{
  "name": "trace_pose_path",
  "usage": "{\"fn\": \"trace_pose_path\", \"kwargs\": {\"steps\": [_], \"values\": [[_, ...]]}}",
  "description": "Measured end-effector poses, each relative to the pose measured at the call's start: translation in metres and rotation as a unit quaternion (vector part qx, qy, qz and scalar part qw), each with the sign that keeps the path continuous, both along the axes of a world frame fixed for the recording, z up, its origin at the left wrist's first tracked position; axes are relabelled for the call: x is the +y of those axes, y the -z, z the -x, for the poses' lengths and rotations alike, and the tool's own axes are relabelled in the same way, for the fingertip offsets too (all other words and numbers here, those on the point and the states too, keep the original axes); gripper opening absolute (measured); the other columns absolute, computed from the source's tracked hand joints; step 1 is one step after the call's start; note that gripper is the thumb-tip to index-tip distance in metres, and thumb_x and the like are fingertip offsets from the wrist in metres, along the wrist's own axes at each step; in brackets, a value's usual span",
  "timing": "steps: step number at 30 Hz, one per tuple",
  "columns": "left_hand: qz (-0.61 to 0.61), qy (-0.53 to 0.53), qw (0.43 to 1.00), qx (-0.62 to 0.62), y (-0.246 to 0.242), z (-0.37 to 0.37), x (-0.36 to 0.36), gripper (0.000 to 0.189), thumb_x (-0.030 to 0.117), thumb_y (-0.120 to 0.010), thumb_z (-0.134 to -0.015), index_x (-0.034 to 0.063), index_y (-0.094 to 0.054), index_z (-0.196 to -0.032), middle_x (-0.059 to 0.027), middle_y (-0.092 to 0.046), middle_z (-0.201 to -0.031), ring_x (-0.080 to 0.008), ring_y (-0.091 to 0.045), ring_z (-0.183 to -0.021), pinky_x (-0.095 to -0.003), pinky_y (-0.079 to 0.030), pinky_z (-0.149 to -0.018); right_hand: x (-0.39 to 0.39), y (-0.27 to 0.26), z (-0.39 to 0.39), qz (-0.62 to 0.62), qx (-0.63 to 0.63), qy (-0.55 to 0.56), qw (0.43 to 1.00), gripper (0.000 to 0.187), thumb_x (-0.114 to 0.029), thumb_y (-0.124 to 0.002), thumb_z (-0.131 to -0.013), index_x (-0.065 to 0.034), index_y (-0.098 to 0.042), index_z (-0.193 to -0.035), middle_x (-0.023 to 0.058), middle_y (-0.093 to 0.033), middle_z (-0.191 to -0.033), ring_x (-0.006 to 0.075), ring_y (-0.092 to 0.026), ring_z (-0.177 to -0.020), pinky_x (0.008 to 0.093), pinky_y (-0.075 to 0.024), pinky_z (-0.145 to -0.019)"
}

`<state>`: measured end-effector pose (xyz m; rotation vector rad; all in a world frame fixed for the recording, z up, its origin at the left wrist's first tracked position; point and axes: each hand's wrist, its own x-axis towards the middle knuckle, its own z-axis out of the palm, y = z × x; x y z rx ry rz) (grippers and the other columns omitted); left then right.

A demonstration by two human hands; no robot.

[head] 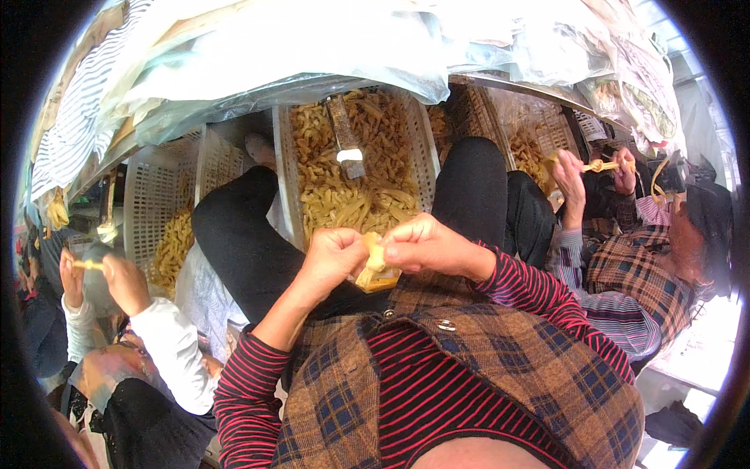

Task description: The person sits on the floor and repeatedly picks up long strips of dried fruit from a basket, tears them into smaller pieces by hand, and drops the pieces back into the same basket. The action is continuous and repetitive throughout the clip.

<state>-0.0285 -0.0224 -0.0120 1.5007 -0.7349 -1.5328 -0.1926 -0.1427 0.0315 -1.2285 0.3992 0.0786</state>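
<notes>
Over my lap, my left hand (pixel 333 253) and my right hand (pixel 426 246) pinch a soft pale yellow strip (pixel 372 249), perhaps bean curd skin, between thumbs and fingers. The strip is bunched between the fingertips, and the fingers hide part of it. Just below it, more yellow material (pixel 378 282) shows against my lap. Between my knees stands a white perforated plastic crate (pixel 285 182) holding many short yellow-brown knotted pieces (pixel 328 208). Longer loose strips (pixel 381 202) lie on top near my hands. A narrow bar with a white band (pixel 350 155) rests over the pile.
Clear plastic sheeting (pixel 293 88) hangs over the raised surface's edge ahead. Another crate (pixel 158 187) stands left, more crates (pixel 477 117) right. Co-workers' hands hold yellow strips at left (pixel 126 284) and right (pixel 567 179). My knees (pixel 471 182) flank the middle crate.
</notes>
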Motion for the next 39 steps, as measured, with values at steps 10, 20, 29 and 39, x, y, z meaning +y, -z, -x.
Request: {"fn": "trace_pose_path", "kwargs": {"steps": [10, 20, 29, 39], "values": [[0.007, 0.082, 0.982, 0.169, 0.001, -0.009, 0.004, 0.030, 0.029, -0.063, -0.087, -0.0012, -0.065, -0.089, -0.0042, -0.063, -0.071, -0.0090, -0.056, -0.059, -0.0209, -0.045, -0.054, -0.005, 0.015, -0.006, 0.425, -0.091, -0.015, 0.901, 0.026, -0.027, -0.070, -0.080, -0.0038, -0.059, -0.082, 0.0116, -0.062, -0.068, 0.0204, -0.062, -0.061, 0.0326, -0.0487, -0.056], [0.009, 0.007, 0.998, -0.055, -0.028, -0.004, 0.011, 0.023, 0.022, -0.063, -0.087, 0.0007, -0.066, -0.078, 0.0011, -0.057, -0.060, -0.0049, -0.048, -0.052, -0.0201, -0.036, -0.047, -0.026, 0.002, -0.004, 0.357, -0.050, -0.113, 0.926, 0.033, -0.029, -0.058, -0.090, 0.0012, -0.058, -0.101, 0.0139, -0.064, -0.086, 0.0226, -0.063, -0.079, 0.0336, -0.0483, -0.069], [0.039, 0.047, 0.992, -0.107, -0.007, -0.018, 0.010, 0.021, 0.019, -0.063, -0.086, -0.0008, -0.066, -0.080, 0.0016, -0.055, -0.060, -0.0054, -0.047, -0.056, -0.0242, -0.040, -0.050, -0.028, 0.028, 0.002, 0.536, -0.103, -0.155, 0.823, 0.019, -0.023, -0.057, -0.088, -0.0046, -0.055, -0.082, 0.0141, -0.053, -0.064, 0.0326, -0.056, -0.058, 0.0395, -0.0442, -0.052], [0.205, -0.149, 0.855, -0.452, -0.007, -0.093, -0.101, 0.024, 0.019, -0.056, -0.088, -0.0020, -0.065, -0.093, -0.0091, -0.062, -0.068, -0.0108, -0.056, -0.065, -0.0285, -0.046, -0.061, -0.108, 0.006, -0.100, 0.584, -0.042, 0.028, 0.810, 0.029, -0.033, -0.052, -0.090, -0.0058, -0.057, -0.082, 0.0174, -0.057, -0.066, 0.0383, -0.058, -0.061, 0.0448, -0.0454, -0.055]]}}
